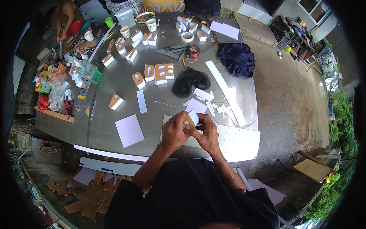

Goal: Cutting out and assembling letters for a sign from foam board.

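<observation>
Near the front edge of the table (103, 129), I hold a block letter (193, 118) with a brown face and a white side wall. My left hand (174, 133) is closed around its left side, fingertips on its edge. My right hand (206, 134) pinches it from the right, so much of its shape is hidden. Beneath both hands lies a white sheet (238, 141). Just beyond are white offcuts (198, 105), a bunched black cloth (187, 82) and a thin rod (165, 104). Left of my hands lie a square white sheet (129, 130) and a narrow white strip (141, 101).
Finished-looking block letters (155, 73) stand mid-table, others farther back. A tape measure (193, 51), pencil (183, 62), tape roll (187, 36), long white strip (225, 92) and dark blue cloth (236, 60) lie around. Clutter (57, 91) fills the left side, where another person (70, 19) works.
</observation>
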Available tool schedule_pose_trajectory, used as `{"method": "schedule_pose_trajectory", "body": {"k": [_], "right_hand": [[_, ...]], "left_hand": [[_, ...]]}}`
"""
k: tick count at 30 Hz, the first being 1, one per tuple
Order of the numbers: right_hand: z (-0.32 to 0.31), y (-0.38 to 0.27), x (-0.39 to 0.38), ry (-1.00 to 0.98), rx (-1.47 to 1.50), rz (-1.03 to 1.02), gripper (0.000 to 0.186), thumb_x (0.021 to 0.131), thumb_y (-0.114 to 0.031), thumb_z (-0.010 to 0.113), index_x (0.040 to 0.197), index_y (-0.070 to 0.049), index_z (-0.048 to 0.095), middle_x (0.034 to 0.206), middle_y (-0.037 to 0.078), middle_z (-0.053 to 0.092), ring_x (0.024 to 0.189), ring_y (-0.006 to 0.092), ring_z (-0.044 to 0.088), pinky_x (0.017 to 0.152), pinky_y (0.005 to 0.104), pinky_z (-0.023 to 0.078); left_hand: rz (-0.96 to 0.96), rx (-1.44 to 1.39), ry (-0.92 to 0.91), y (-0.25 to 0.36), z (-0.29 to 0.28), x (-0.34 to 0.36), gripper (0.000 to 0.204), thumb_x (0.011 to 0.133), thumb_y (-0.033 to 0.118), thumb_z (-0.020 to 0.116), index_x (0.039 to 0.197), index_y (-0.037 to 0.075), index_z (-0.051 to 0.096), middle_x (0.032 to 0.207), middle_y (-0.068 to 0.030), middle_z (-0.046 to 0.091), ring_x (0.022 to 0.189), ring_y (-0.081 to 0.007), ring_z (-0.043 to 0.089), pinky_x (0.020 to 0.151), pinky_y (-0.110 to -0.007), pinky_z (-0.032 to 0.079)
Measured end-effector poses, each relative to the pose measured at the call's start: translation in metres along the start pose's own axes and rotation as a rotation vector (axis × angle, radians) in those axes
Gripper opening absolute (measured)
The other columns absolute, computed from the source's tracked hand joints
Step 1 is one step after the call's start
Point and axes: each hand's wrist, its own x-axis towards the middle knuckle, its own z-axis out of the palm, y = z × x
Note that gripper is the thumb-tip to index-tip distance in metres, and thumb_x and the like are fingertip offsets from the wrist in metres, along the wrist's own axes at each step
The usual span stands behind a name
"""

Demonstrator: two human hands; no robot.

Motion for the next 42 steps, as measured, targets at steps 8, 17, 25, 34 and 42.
{"method": "schedule_pose_trajectory", "body": {"k": [8, 17, 25, 34, 42], "right_hand": [[-0.026, -0.013, 0.017, 0.086, -0.188, -0.072, 0.052, 0.082, -0.027, 0.084, 0.116, 0.006, 0.064, 0.097, 0.016, 0.068, 0.084, 0.0241, 0.068, 0.076, 0.0371, 0.056], [-0.059, -0.032, 0.027, -0.283, 0.121, -0.204, 0.056, 0.082, -0.017, 0.084, 0.129, 0.005, 0.061, 0.114, 0.012, 0.062, 0.104, 0.0223, 0.061, 0.092, 0.0382, 0.05], [-0.053, -0.036, 0.015, -0.314, 0.337, -0.165, 0.053, 0.086, -0.01, 0.081, 0.133, 0.005, 0.06, 0.119, 0.012, 0.059, 0.115, 0.0276, 0.063, 0.1, 0.0418, 0.051], [-0.045, -0.035, 0.011, -0.28, 0.289, -0.169, 0.056, 0.084, -0.01, 0.082, 0.134, 0.003, 0.061, 0.112, 0.011, 0.062, 0.108, 0.0248, 0.066, 0.1, 0.0394, 0.055], [-0.049, -0.035, 0.008, -0.301, 0.152, -0.194, 0.056, 0.085, -0.008, 0.081, 0.136, 0.004, 0.061, 0.118, 0.015, 0.064, 0.116, 0.0276, 0.063, 0.102, 0.0414, 0.054]], "left_hand": [[-0.039, -0.216, -0.199, 0.012, -0.011, 0.018, 0.082, 0.077, 0.026, 0.088, 0.14, 0.001, 0.044, 0.12, -0.0243, 0.066, 0.111, -0.0413, 0.067, 0.094, -0.047, 0.056], [-0.269, -0.78, -0.251, 0.008, -0.034, 0.01, 0.078, 0.083, 0.029, 0.085, 0.146, -0.003, 0.051, 0.128, -0.0248, 0.066, 0.115, -0.0326, 0.068, 0.101, -0.045, 0.055], [-0.177, -0.811, -0.083, 0.018, -0.042, 0.0, 0.083, 0.079, 0.027, 0.089, 0.147, -0.001, 0.05, 0.121, -0.025, 0.069, 0.11, -0.0328, 0.071, 0.095, -0.043, 0.058], [-0.133, -0.595, -0.044, 0.021, -0.037, -0.003, 0.066, 0.083, 0.027, 0.085, 0.139, 0.0, 0.06, 0.112, -0.022, 0.071, 0.101, -0.0325, 0.073, 0.084, -0.04, 0.059], [-0.124, -0.568, -0.085, 0.021, -0.042, -0.006, 0.064, 0.087, 0.027, 0.08, 0.14, -0.001, 0.059, 0.117, -0.0232, 0.068, 0.106, -0.0326, 0.07, 0.086, -0.04, 0.058]]}}
